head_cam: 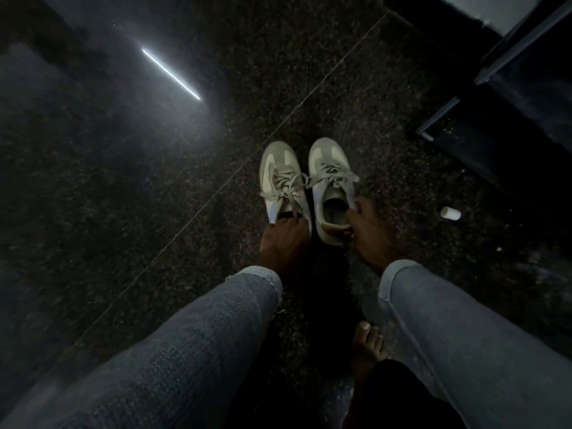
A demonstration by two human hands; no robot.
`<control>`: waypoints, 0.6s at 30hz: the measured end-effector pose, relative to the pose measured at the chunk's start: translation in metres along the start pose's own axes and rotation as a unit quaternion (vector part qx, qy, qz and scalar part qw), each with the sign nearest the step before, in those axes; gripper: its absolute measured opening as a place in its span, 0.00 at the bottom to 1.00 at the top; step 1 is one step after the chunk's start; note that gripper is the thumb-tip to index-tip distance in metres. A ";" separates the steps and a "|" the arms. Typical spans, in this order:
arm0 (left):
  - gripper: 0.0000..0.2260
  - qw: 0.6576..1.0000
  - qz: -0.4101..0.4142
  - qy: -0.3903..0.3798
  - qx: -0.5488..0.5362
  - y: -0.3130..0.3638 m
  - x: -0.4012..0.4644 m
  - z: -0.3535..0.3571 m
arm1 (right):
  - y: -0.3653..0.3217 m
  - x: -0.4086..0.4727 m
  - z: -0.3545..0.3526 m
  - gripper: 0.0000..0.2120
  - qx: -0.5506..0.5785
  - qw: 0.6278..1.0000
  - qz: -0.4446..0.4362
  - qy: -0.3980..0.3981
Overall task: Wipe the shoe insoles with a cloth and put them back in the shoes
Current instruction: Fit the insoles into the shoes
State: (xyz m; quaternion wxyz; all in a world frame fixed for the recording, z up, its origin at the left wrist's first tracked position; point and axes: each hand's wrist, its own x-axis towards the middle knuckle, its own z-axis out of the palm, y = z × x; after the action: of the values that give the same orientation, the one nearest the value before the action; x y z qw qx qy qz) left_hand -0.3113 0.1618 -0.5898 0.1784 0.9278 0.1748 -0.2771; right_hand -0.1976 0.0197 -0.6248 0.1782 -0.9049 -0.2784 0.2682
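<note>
pale suede left shoe [283, 184] and right shoe [332, 184] on speckled stone floor [154, 181]; my left hand [284, 239] and right hand [368, 233] each grip a heel, fingers curled.

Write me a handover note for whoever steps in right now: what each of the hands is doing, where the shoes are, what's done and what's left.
Left hand: grips the heel end of the left shoe.
Right hand: pinches the heel rim of the right shoe.
Both shoes stand side by side on the dark floor, toes pointing away, laces loose.
The right shoe's opening shows a pale lining; whether the insole is in cannot be told. The left shoe's opening is hidden by laces and hand.
No cloth in view. A small white cylinder lies on the floor to the right.
Done: nothing confirmable. Left: check insoles, wipe them, refit.
</note>
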 end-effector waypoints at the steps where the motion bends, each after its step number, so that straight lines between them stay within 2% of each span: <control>1: 0.15 1.000 0.003 -0.012 0.000 0.000 0.001 0.001 | -0.006 -0.004 -0.002 0.23 -0.020 1.000 0.018 0.005; 3: 0.17 0.999 -0.001 -0.041 0.005 0.000 -0.002 0.002 | -0.005 0.001 0.006 0.25 -0.065 0.998 0.020 -0.006; 6: 0.20 0.997 -0.008 -0.070 0.028 -0.002 -0.006 0.005 | -0.013 -0.006 0.001 0.18 -0.126 0.988 0.037 -0.076; 8: 0.20 0.996 -0.007 -0.079 0.036 -0.004 -0.007 0.005 | -0.006 -0.011 0.004 0.13 -0.194 0.980 -0.021 -0.040; 11: 0.20 0.995 0.000 -0.083 0.050 -0.003 -0.009 0.006 | -0.005 -0.016 0.007 0.16 -0.268 0.961 -0.063 -0.027; 13: 0.19 0.995 0.010 -0.079 0.058 -0.002 -0.009 0.008 | -0.013 -0.018 0.008 0.19 -0.299 0.950 -0.062 -0.058; 15: 0.20 0.995 0.013 -0.085 0.040 -0.004 -0.007 0.009 | -0.012 -0.018 0.015 0.23 -0.280 0.953 -0.099 -0.064; 18: 0.19 0.995 0.023 -0.092 0.017 -0.009 -0.003 0.016 | -0.019 -0.016 0.023 0.23 -0.268 0.951 -0.097 -0.121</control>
State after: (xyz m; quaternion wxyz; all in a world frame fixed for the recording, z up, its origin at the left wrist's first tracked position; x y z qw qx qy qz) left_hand -0.3241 0.1620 -0.6028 0.1846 0.9050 0.1317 -0.3599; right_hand -0.2300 0.0285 -0.6279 -0.0803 -0.8487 -0.4458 0.2729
